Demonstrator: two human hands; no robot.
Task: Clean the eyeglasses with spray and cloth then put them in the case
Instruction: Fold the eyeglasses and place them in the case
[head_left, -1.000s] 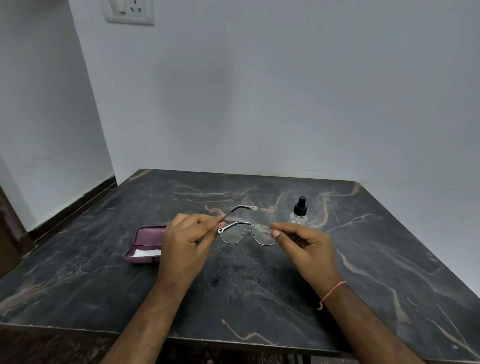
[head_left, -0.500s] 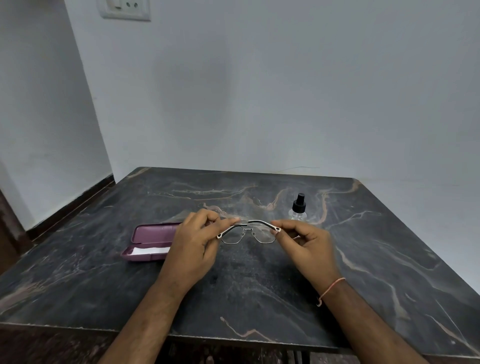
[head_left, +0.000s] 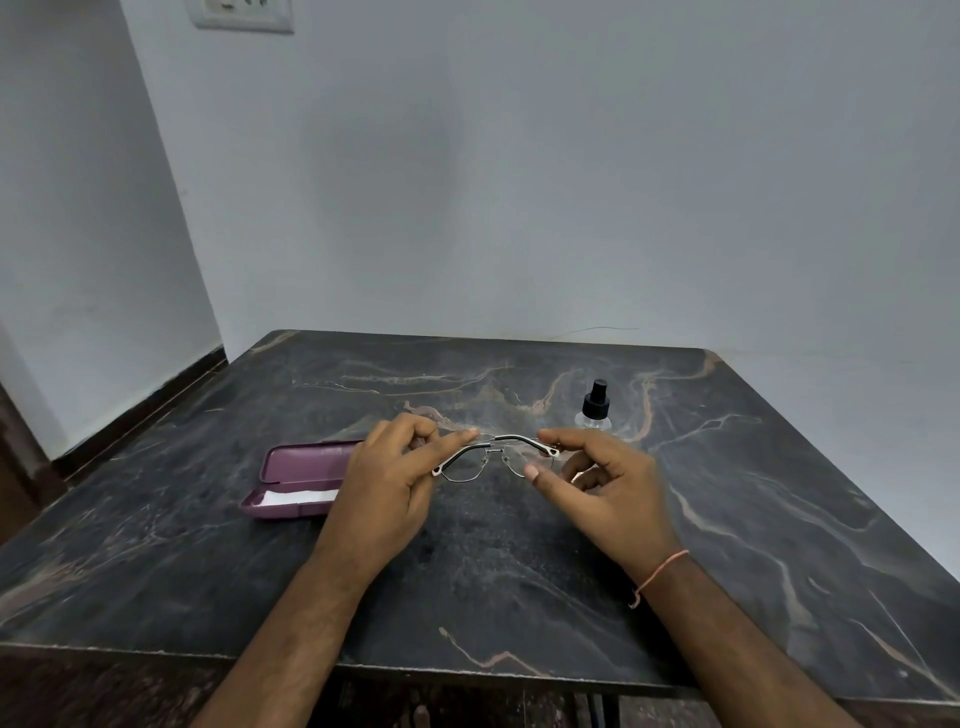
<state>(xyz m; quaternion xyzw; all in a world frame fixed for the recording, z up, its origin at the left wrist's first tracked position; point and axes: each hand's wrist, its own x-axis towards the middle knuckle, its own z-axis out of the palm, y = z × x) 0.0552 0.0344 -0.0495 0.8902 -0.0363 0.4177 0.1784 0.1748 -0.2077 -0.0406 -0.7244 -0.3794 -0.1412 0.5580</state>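
In the head view, the left hand (head_left: 387, 480) and the right hand (head_left: 597, 475) both pinch the eyeglasses (head_left: 493, 457) at the two ends, above the desk (head_left: 519, 582). The temples look folded, so I judge the cleaning is probably done; only placing them in the case is left. One open purple case (head_left: 298, 480) with one white cloth (head_left: 298, 498) inside lies left, and one spray bottle (head_left: 593, 408) stands behind.

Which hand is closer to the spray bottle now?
Right. The right hand holds the eyeglasses just in front of the spray bottle. The left hand grips the other end, farther left, next to the open case.
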